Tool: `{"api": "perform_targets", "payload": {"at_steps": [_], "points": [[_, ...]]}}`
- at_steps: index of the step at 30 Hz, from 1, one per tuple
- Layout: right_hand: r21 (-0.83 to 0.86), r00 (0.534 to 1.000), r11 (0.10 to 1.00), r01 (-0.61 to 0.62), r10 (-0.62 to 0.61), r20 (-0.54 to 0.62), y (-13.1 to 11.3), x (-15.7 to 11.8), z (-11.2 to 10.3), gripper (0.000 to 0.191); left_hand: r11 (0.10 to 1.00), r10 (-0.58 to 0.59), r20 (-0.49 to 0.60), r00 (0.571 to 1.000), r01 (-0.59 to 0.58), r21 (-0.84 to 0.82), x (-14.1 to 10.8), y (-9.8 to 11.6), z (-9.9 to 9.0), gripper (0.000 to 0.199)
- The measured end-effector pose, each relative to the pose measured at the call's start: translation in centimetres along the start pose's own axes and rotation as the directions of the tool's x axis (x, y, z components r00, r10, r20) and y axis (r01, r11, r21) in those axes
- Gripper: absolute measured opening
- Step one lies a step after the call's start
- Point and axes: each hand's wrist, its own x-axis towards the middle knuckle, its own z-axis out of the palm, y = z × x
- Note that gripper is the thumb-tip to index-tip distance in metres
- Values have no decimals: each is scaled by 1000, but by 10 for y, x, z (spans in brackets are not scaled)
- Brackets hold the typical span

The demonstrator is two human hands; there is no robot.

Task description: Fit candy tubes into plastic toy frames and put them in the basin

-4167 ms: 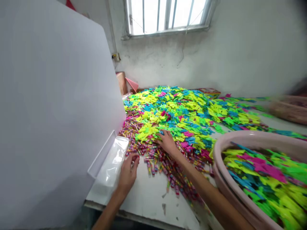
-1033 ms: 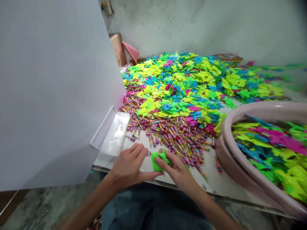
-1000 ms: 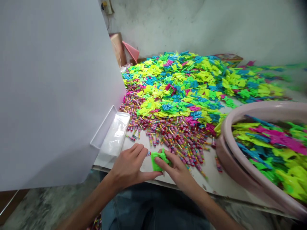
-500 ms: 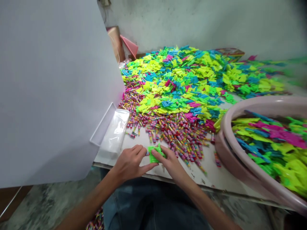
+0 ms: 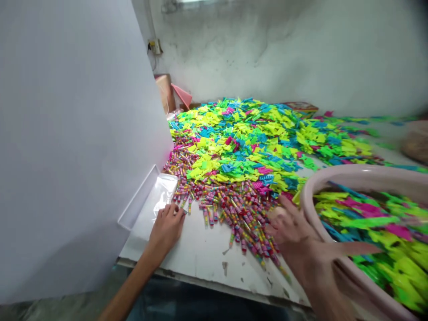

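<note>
The pale pink plastic basin (image 5: 354,175) has a smooth, glossy rim. The clear plastic bag (image 5: 163,191) shines, while the white tabletop (image 5: 200,254) looks matt and scuffed.

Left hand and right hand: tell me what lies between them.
In the head view, striped tubes lie scattered on the white table between the left hand and the right hand.

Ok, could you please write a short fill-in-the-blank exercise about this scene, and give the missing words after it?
1. The right hand is beside a ____ plastic basin.
2. The small striped tubes lie on a ____ table.
3. The tall board stands to the ____ of the left hand.

Missing words: pink, white, left.
</note>
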Motion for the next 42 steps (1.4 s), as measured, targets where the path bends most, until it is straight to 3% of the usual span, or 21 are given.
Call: {"api": "perform_targets", "payload": {"at_steps": [1,3,5,6,7,8,11,14,19,25,29,34,37,42], "points": [[-57,999,998,15,-12,45,7,3,3,100,1000,4,-20,1000,-4,-24,-1,2,1,14],[-275,990,959,72,-36,134,23,17,15,68,996,12,-67,998,-18,-85,-5,6,3,13],[-573,973,799,183,-65,219,35,42,31,36,990,17,-117,993,-33,-135,-10,10,7,12],[-680,961,687,256,-108,253,40,57,39,30,988,24,-139,990,-44,-145,-12,11,10,13],[-774,940,535,339,-156,304,44,74,47,29,987,35,-161,986,-59,-146,-14,12,13,13],[-803,933,475,359,-181,311,47,90,54,31,987,49,-178,983,-75,-140,-16,13,15,13],[-847,927,379,371,-204,315,58,132,71,33,987,84,-209,974,-110,-116,-18,14,20,14],[-861,925,342,377,-192,328,66,152,79,21,987,68,-234,970,-100,-126,-18,15,18,14],[-837,930,407,365,-201,308,65,150,72,8,981,52,-285,957,-102,-164,-18,14,16,15],[-742,970,629,233,-206,129,56,137,62,51,959,-27,-344,938,-73,-273,-20,14,16,19],[-603,990,786,136,-125,61,53,116,70,59,885,-137,-346,928,-42,-463,-19,28,2,21],[-362,986,932,-15,74,147,39,69,86,47,724,-295,-256,920,41,-688,-10,47,-27,18],[-323,948,941,-99,188,258,30,45,91,40,619,-338,-152,929,98,-779,-1,50,-43,19],[-254,861,932,-257,340,379,24,17,91,35,452,-308,33,951,177,-874,4,53,-60,26]]}}
